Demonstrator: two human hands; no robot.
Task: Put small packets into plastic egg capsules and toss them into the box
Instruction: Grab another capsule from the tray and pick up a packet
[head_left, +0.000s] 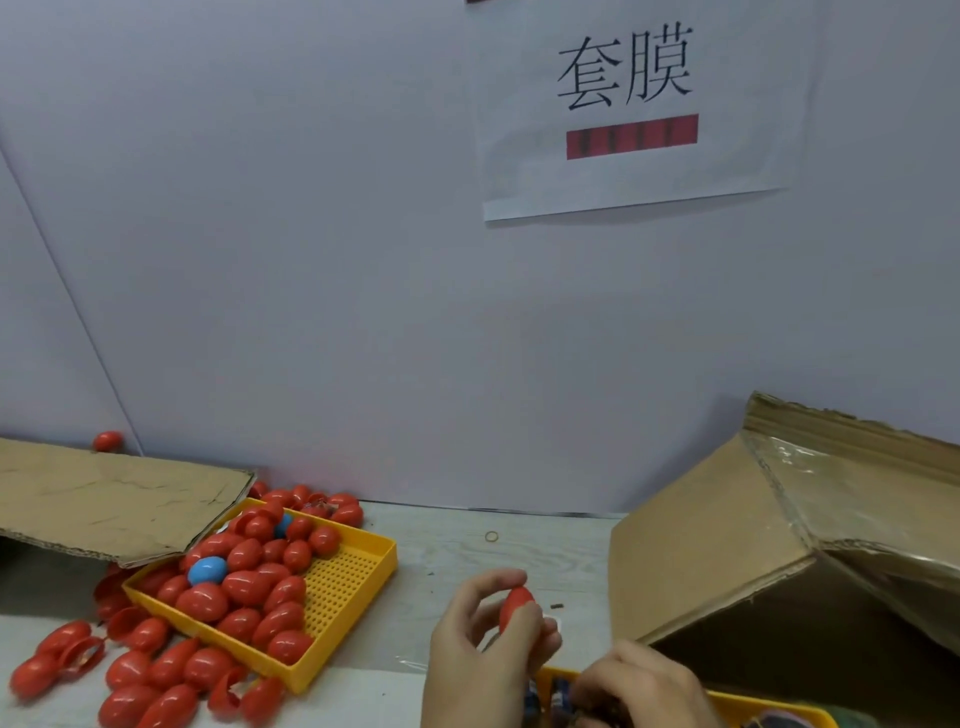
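Left hand (485, 631) pinching a red plastic egg capsule (516, 607) between thumb and fingertips, raised above the tabletop (467, 561); right hand (641, 683) curled down into a yellow plastic tray of small packets (769, 709) at the bottom edge, grip there impossible to tell.

Just right of both hands, a large brown cardboard box (737, 540) tipped on its side with its dark opening facing the hands. Farther left, a perforated yellow plastic tray (363, 587) heaped with red egg capsules (249, 582) and two blue egg capsules (208, 570), more red ones spilled on the tabletop round it. Partly over that tray's far corner, a flat torn cardboard flap (104, 499). Between tray and box, a small rubber band (491, 535). Behind, on the pale wall, a white paper sign (639, 109) with black characters and a red bar.
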